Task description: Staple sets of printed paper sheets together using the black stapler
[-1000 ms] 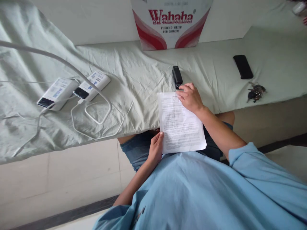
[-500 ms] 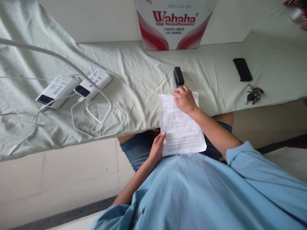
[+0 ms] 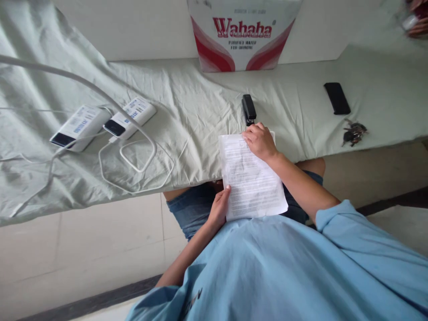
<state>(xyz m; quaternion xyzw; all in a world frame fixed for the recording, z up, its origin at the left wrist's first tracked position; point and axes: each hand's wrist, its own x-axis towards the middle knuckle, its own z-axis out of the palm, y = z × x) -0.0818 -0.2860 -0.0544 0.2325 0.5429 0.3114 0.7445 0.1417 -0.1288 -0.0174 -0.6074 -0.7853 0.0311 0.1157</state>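
Printed sheets of paper [image 3: 252, 178] lie partly on the cloth-covered table and partly over my lap. My left hand [image 3: 220, 204] pinches their lower left edge, thumb on top and fingers underneath. At the top edge, my right hand [image 3: 260, 140] has its fingers bent over the paper and closed on it; the fingertips are partly hidden. Just beyond that hand stands a black stapler [image 3: 248, 109], its near end close to the fingers.
A Wahaha carton [image 3: 243, 53] stands at the back. Two white power banks [image 3: 133, 116] with looping cables lie to the left. A black phone [image 3: 337, 98] and a bunch of keys [image 3: 354, 133] rest on the right. Another person's hand [image 3: 418, 29] shows at the top right.
My right hand and the paper's top edge have come slightly toward me, away from the stapler. My left hand keeps its hold. The other person's hand at top right has shifted.
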